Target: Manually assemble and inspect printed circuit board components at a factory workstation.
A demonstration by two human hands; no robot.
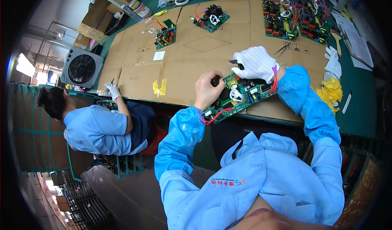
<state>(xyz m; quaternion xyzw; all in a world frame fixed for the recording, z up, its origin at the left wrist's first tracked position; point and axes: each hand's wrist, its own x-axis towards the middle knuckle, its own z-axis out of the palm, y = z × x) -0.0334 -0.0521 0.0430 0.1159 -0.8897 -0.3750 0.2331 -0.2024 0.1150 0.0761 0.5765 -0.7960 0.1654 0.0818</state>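
A green circuit board (250, 96) is tilted at the front edge of the cardboard-covered table, crowded with parts, with red wires at both ends and a white wire bundle in the middle. My bare left hand (207, 90) is at the board's left end, fingers closed around a black round part (215, 81). My right hand (257, 63), in a white striped glove, is closed above the board's far edge. A small black object (233, 61) sticks out between its fingers; its kind is not clear. Palm and fingertips are partly hidden.
Two circuit boards stand apart on the cardboard (196, 46); several more crowd the back right. Black tweezers (282, 49) lie near them. At right are a white glove (332, 64) and yellow plastic (329, 94). A co-worker (98, 123) sits left, near a fan (81, 68).
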